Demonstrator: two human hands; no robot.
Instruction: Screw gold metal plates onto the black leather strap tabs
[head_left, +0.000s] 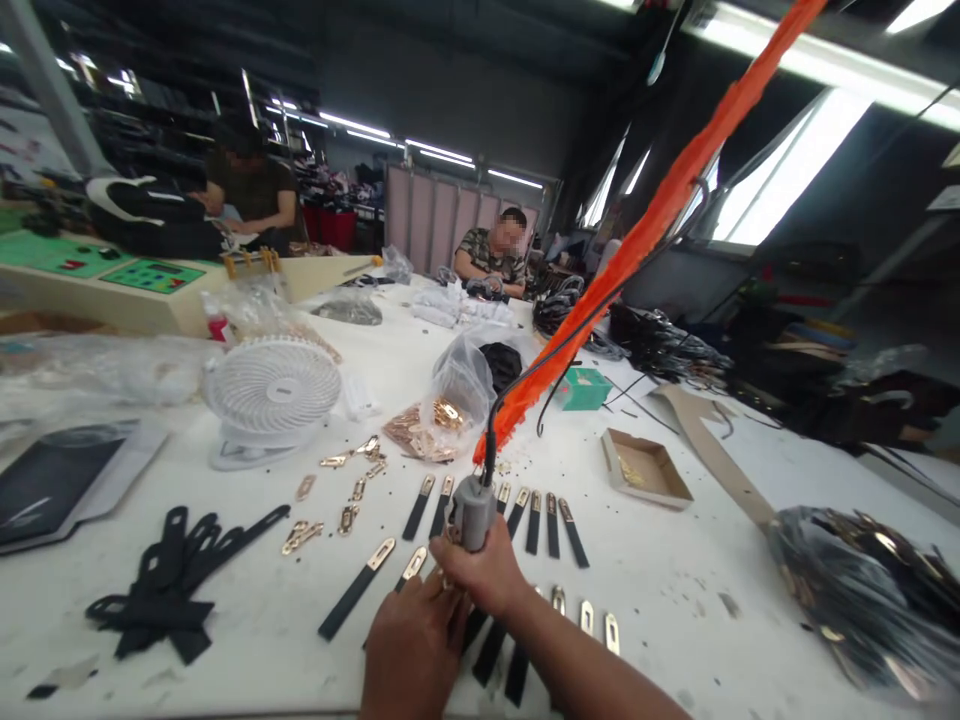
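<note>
My right hand (496, 572) is wrapped round a grey electric screwdriver (474, 512), held upright, with a black cord running up from its top. My left hand (416, 645) is closed just below it, its fingers pinched close to the tool's lower end. What those fingers hold is hidden behind the hands. Around both hands lie black straps with gold metal end plates: one strap (355, 590) is left of my left hand, and a row of several (533, 522) lies beyond the screwdriver. More straps are partly covered by my right forearm.
Loose black straps (169, 580) are piled at left, near a white fan (274, 395). Loose gold plates (302, 537) and a plastic bag of them (427, 425) lie ahead. At right are a cardboard tray (646, 470) and bagged straps (862, 600). An orange strip (637, 240) hangs above. Two people sit beyond.
</note>
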